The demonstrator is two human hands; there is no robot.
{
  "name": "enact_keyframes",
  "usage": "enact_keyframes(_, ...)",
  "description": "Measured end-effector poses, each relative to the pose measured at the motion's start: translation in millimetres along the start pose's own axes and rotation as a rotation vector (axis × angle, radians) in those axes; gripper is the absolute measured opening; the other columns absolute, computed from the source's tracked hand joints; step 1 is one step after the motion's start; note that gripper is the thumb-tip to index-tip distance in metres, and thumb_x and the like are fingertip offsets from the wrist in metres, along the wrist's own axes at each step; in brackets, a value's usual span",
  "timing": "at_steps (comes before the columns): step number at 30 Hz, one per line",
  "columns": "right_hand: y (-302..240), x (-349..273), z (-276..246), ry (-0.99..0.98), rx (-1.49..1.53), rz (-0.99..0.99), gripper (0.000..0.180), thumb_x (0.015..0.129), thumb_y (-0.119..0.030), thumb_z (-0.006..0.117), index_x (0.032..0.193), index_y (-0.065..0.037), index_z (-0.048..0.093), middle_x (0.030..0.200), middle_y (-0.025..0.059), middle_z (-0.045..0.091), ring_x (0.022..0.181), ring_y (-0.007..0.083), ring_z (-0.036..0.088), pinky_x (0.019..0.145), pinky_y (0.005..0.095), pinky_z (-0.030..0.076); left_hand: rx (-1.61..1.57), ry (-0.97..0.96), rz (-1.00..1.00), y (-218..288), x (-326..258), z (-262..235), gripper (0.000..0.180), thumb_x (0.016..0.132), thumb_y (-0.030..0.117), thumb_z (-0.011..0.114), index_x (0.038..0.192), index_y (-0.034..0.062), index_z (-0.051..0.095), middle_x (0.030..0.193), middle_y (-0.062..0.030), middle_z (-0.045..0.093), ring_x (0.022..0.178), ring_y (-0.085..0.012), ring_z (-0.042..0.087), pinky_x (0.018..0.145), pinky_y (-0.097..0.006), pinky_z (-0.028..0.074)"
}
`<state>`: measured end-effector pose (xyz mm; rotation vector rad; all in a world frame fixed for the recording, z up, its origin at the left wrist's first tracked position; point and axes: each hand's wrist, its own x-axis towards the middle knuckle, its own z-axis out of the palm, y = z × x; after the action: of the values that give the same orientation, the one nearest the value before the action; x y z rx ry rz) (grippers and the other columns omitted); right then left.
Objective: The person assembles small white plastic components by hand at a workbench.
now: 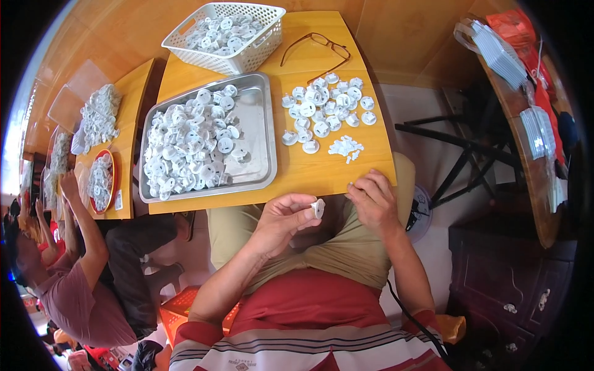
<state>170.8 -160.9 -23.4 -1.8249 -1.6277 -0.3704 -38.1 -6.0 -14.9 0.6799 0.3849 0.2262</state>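
Note:
Between thumb and fingers, my left hand [281, 219] holds a small round white plastic part [318, 208] just off the table's front edge. My right hand [374, 201] is at that edge, to the right, with its fingers curled together; whatever they may hold is hidden. On the table [309, 179] beyond it lies a little heap of tiny white plastic pieces [346, 148]. Farther back, several round white parts with raised tops [322, 128] are spread out. A metal tray [270, 154] on the left holds a large pile of similar white parts [185, 142].
A white plastic basket [247, 63] of white parts stands at the back, with eyeglasses [318, 39] beside it. At the left, a co-worker [86, 290] sits by another table with a red bowl [112, 179]. A dark cabinet [501, 272] stands at the right.

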Motion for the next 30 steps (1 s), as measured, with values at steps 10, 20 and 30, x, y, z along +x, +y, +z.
enact_keyframes(10,-2.6,-2.0,2.0,0.088,0.016,-0.011,0.017,0.077,0.002,0.074,0.092,-0.002,0.068,0.095,0.009,0.065,0.094,0.0301,0.065,0.094,0.0457,0.057,0.225,-0.014,0.096,14.9,5.7,12.7,0.025,0.096,0.0,0.072,0.121,0.0018,0.07,0.114,-0.0083,0.073,0.101,-0.012,0.069,0.09,-0.028,0.058)
enact_keyframes(20,-3.3,2.1,-2.8,0.215,0.242,0.246,0.015,0.085,0.007,0.072,0.096,0.0,0.063,0.094,0.0158,0.067,0.087,0.0356,0.066,0.076,0.042,0.054,1.398,0.094,0.792,85.4,56.6,54.5,0.025,0.085,0.002,0.076,0.11,0.0014,0.071,0.105,-0.0174,0.072,0.098,-0.0372,0.071,0.086,-0.042,0.059)
enact_keyframes(30,-5.8,2.7,-8.4,0.22,0.358,0.376,0.011,0.088,0.005,0.071,0.095,0.0,0.063,0.093,0.0156,0.068,0.085,0.033,0.066,0.075,0.0395,0.053,1.812,0.153,0.832,128.6,140.1,25.7,0.023,0.086,0.006,0.074,0.108,0.0027,0.072,0.103,-0.0173,0.072,0.093,-0.0395,0.07,0.08,-0.045,0.057)
